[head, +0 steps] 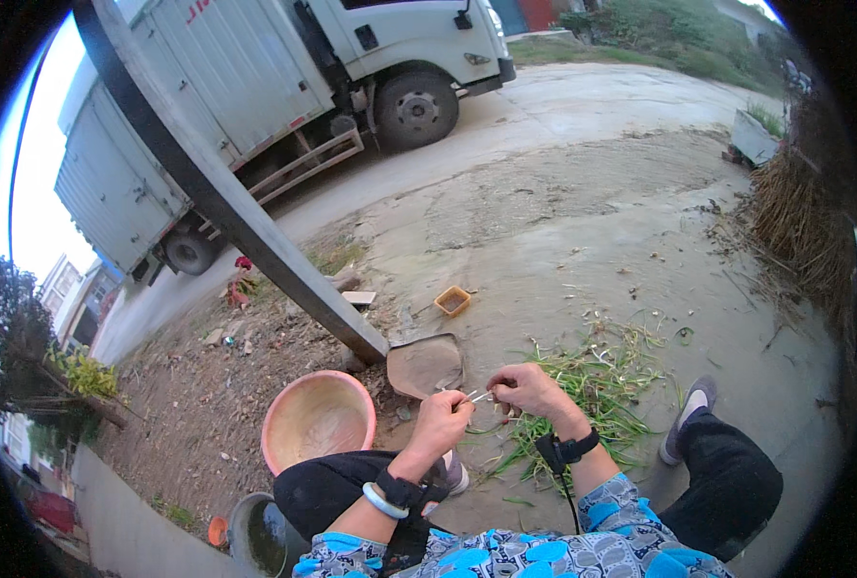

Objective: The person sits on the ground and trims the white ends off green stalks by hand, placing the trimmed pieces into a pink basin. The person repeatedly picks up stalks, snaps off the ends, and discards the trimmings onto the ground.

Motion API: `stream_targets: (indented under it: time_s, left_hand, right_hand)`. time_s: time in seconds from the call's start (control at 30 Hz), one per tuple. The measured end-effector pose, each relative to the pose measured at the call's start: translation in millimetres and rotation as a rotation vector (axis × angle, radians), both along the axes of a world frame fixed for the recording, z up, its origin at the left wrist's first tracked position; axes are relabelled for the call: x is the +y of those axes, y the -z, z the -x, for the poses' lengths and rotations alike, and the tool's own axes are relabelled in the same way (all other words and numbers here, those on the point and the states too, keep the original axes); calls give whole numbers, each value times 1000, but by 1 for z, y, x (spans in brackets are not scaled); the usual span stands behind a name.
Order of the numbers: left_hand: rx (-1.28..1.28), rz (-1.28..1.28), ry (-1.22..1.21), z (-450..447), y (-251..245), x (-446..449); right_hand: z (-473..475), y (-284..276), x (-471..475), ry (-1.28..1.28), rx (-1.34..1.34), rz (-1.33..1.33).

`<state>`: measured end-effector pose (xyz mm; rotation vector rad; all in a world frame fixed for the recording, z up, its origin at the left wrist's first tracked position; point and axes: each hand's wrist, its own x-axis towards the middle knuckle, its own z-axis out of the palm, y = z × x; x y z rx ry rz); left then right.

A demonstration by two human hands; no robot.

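Observation:
In front of my body, my left hand (439, 421) pinches a thin white stalk (480, 397) between thumb and fingertips. My right hand (531, 390) meets it from the other side, its fingertips closed on the white stalk ends; the fingers hide how many there are. Under and beyond my right hand, a loose heap of green-leaved stalks with white ends (602, 379), like scallions or chives, is spread over the concrete ground. A worn, shallow dustpan-like tray (425, 367) lies just beyond my left hand.
A pink-rimmed basin (313, 423) sits left of my knee, with a bucket of dark water (266, 535) nearer. Past the tray are a small orange container (452, 301) and a slanting post (255, 217). A box truck (284, 94) is on the road; dry brush (797, 202) is at right.

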<state>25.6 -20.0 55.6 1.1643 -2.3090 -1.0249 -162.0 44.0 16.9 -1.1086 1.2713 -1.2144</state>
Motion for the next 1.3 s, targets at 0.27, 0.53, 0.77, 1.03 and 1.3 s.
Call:
stream_targets:
  time_s: [0.27, 0.53, 0.77, 1.03, 1.3]
  left_hand:
    - [27, 40, 21, 2, 1, -4]
    - [16, -141, -19, -2, 10, -17]
    - [126, -555, -52, 4, -15, -9]
    - [244, -799, -167, -12, -14, -25]
    - [473, -892, -203, -8, 0, -31]
  right_hand:
    - [-3, 2, -3, 70, 293, 95]
    - [2, 9, -3, 127, -69, 60]
    - [12, 5, 1, 20, -722, 37]
    - [101, 32, 27, 369, -652, 361]
    - [88, 43, 13, 385, 313, -47]
